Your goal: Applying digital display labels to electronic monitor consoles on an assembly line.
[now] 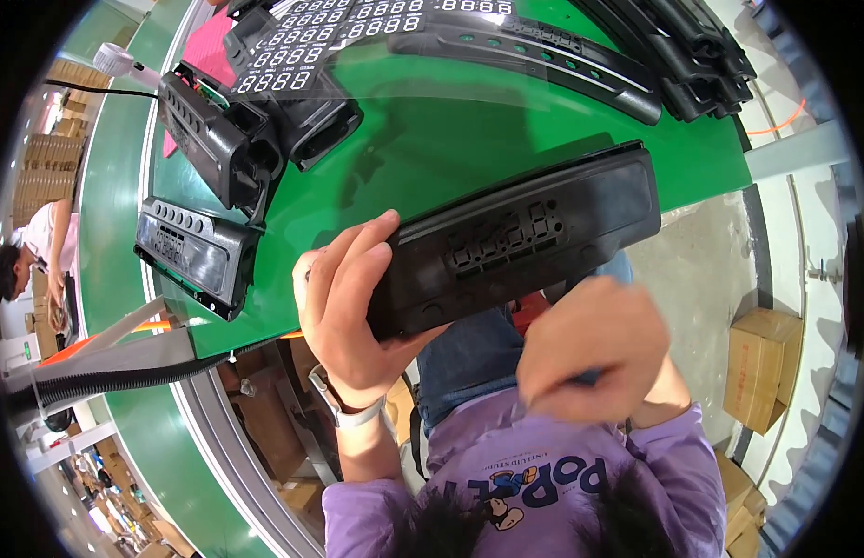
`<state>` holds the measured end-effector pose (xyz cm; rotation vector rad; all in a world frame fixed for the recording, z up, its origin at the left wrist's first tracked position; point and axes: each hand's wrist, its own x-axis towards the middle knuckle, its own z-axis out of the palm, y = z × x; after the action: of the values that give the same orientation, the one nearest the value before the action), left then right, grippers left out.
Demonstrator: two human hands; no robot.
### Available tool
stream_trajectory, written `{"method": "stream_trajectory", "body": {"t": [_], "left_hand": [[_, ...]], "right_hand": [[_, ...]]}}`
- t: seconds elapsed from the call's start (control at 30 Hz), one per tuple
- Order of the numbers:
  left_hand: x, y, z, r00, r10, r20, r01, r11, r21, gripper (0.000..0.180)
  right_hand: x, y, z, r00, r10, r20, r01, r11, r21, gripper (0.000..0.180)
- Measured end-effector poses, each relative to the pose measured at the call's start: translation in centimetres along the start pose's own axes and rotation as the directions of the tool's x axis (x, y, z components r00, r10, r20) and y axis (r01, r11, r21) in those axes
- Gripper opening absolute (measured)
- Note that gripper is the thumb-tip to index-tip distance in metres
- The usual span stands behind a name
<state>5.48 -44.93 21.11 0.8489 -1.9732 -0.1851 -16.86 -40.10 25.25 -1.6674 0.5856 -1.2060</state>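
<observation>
A long black plastic display housing is tilted in front of me, with dark segmented digit cut-outs in its face. My left hand is closed round its left end, fingers over the top edge. Just below its lower edge, to the right, hovers my right hand, blurred, its fingers curled inward. Whatever may be between those fingers is hidden. On the green table at the left lies a similar housing with a row of round buttons.
Clear film sheets with white digit prints lie at the far side. Black housings stand left of them; long black plastic parts are stacked far right. Cardboard boxes sit on the floor at right. Another person works at far left.
</observation>
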Motion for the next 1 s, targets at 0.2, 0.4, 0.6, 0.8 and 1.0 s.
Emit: {"method": "stream_trajectory", "body": {"t": [0.2, 0.4, 0.6, 0.8, 1.0], "left_hand": [[-0.3, -0.2, 0.2, 1.000, -0.006, -0.015, 0.006, 1.000, -0.027, 0.073], [-0.3, -0.2, 0.1, 1.000, -0.005, -0.006, 0.005, 1.000, -0.021, 0.077], [-0.1, -0.1, -0.2, 0.999, -0.023, 0.027, 0.024, 1.000, -0.005, 0.078], [-0.2, -0.2, -0.1, 0.999, -0.023, 0.032, 0.023, 1.000, -0.003, 0.075], [-0.3, -0.1, -0.2, 0.999, -0.025, 0.035, 0.025, 1.000, 0.009, 0.072]], "right_hand": [[1.9, -1.9, -0.8, 0.782, 0.270, -0.562, -0.420, 0.894, -0.154, 0.006], [2.5, -1.7, -1.2, 0.765, 0.373, -0.525, -0.497, 0.860, -0.113, 0.005], [2.4, -1.5, -1.1, 0.764, 0.341, -0.547, -0.494, 0.855, -0.157, 0.007], [2.1, -1.6, -1.1, 0.748, 0.335, -0.572, -0.495, 0.857, -0.145, 0.008], [2.0, -1.5, -0.9, 0.756, 0.319, -0.571, -0.489, 0.856, -0.169, 0.008]]}}
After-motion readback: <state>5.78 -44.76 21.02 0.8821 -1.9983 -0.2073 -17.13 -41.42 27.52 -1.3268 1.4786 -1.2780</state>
